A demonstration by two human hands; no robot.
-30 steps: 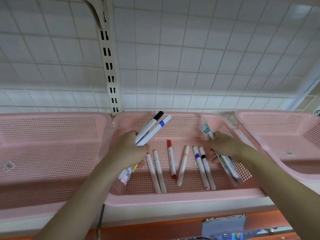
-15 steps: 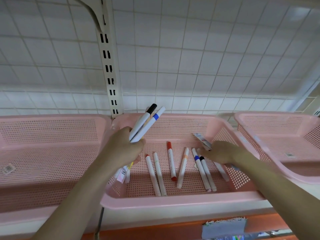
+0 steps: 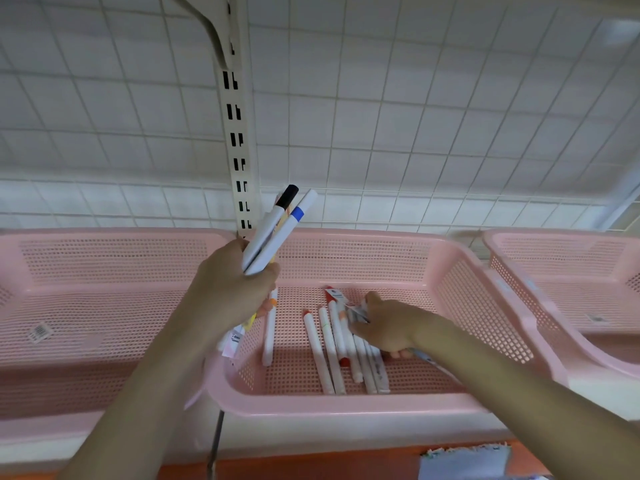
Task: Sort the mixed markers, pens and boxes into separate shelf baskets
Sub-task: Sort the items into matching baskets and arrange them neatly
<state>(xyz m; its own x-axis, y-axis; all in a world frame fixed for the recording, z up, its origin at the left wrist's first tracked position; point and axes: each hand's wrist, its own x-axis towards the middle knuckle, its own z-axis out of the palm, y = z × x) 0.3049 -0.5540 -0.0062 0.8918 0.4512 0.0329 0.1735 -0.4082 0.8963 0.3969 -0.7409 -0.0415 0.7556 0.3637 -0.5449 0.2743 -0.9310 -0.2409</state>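
The left hand (image 3: 228,292) holds a bunch of markers (image 3: 277,230) up over the middle basket (image 3: 346,405). The right hand (image 3: 388,327) grips a small box (image 3: 358,311) among the pens (image 3: 329,351).

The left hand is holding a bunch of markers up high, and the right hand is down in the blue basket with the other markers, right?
Almost. The basket is pink, not blue, as the head view shows. The rest holds: the left hand holds a bunch of markers up high, and the right hand is down in that basket among the other markers.
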